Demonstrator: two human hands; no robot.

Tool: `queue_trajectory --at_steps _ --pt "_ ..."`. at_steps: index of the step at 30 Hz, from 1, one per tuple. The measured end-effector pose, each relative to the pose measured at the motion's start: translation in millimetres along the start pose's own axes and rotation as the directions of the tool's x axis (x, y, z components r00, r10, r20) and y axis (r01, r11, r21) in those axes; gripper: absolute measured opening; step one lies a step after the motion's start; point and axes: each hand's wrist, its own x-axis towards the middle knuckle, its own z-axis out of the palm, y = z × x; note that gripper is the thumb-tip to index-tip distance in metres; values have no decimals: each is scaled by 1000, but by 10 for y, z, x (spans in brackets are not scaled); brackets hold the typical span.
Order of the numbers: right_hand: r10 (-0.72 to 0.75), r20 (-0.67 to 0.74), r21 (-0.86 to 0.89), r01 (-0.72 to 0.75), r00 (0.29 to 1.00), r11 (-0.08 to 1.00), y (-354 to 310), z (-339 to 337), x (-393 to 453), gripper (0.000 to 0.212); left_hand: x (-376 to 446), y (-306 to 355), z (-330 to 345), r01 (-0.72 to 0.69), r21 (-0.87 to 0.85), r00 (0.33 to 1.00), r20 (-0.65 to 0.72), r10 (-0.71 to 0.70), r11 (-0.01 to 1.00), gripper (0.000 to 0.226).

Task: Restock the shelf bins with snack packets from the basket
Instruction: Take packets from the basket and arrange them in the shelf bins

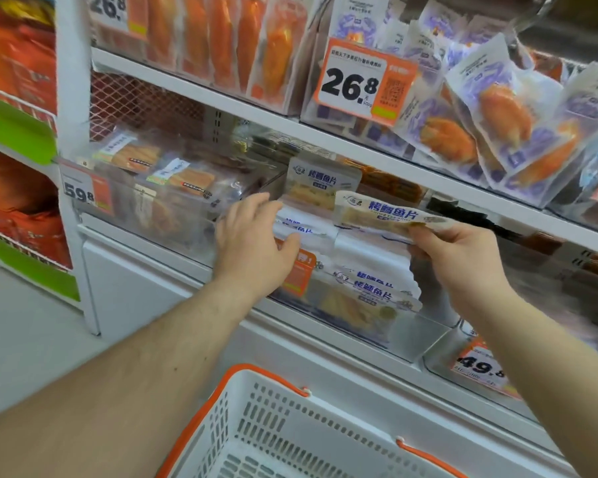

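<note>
- Right hand [463, 257] pinches a white fish-slice packet [387, 215] by its near edge, thumb and fingers curled round it; packet hangs flat over the middle clear bin [411, 339], about 1 o'clock from the basket [256, 426].
- Left hand [256, 243] at 9 o'clock of that packet, fingers straight and spread, resting on the stacked packets [304, 229] in the bin; it grips nothing.
- Basket sits at 6 o'clock, white perforated plastic with orange handles; the part in view shows no packets (far end cut off by the frame).
- Risks, as I judge them:
  - Packet film looks slick and floppy; an edge pinch could let it fold or slide out before it seats.
  - Stack already rides near the bin's front lip, so one more may spill forward over the clear wall.
  - The upright packet [321, 184] at the back could tip if nudged.
- Materials: the bin is rigid transparent acrylic, packets are soft matte pouches with crimped serrated ends, the shelf [221, 94] is white painted metal.
</note>
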Motion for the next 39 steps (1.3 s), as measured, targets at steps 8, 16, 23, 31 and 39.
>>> queue_trajectory --at_steps 8,16,23,31,39 --pt "95 -94 -81 -102 991 991 183 366 527 18 67 -42 172 105 45 988 107 -109 993 72" --pt "173 -72 21 -172 982 985 241 687 928 26 46 -32 196 138 10 987 79 -139 990 73" --pt "139 -30 -11 -139 990 990 233 805 943 21 45 -11 208 161 -9 983 92 -159 987 70" --pt "148 0 -278 -142 989 950 122 955 1056 25 36 13 205 174 -5 980 103 -172 985 68" --pt "172 40 -384 -144 984 912 132 1273 1203 36 39 14 223 175 -5 979 103 -174 985 65"
